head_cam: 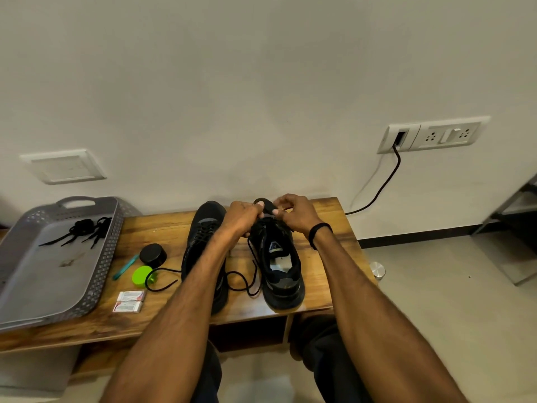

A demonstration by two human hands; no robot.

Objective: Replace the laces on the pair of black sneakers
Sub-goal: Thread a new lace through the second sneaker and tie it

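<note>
The black sneaker (280, 257) being laced stands on the wooden bench (328, 274), heel toward the person, toe toward the wall. Both hands work at its toe end: left grip (242, 215) & right grip (296, 212) each have fingers curled tight, pinching the lace (245, 283) over the front eyelets. It's black on black, so the exact pinch pt is hard to read. Slack lace trails on the bench btwn the 2 shoes and loops out left to a green cap (141, 275). The 2nd sneaker (203, 237) sits just beside, partly behind the left forearm. Black band (319, 232) on the right wrist. Further left: black round lid (153, 253), teal pen (125, 267), 2 small boxes (129, 301), then a grey tray (35, 286) w/ a bundle of old laces (84, 228) in it.
</note>
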